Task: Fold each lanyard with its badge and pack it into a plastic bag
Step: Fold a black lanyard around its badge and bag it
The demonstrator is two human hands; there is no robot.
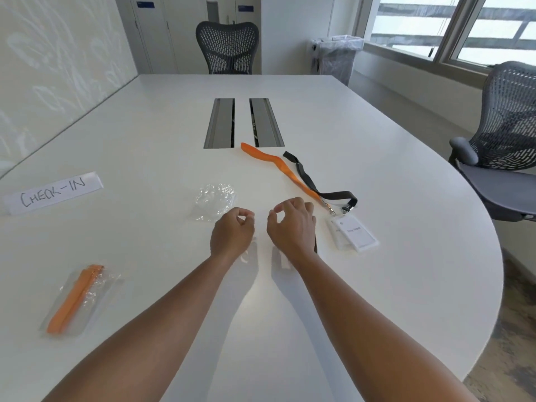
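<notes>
Both forearms are reaching in from the bottom, left hand (232, 233) and right hand (291, 224) hovering mid-frame, each pinching a clear bag (262, 256) edge. Orange lanyard (278, 166), black lanyard (313, 184) and badges (355, 232) are lying right of center; packed bag (78, 300) is sitting lower left.

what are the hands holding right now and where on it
It cannot be told for sure. Left hand and right hand pinch thumb to fingers above a clear plastic bag, seemingly at its top edge.
</notes>
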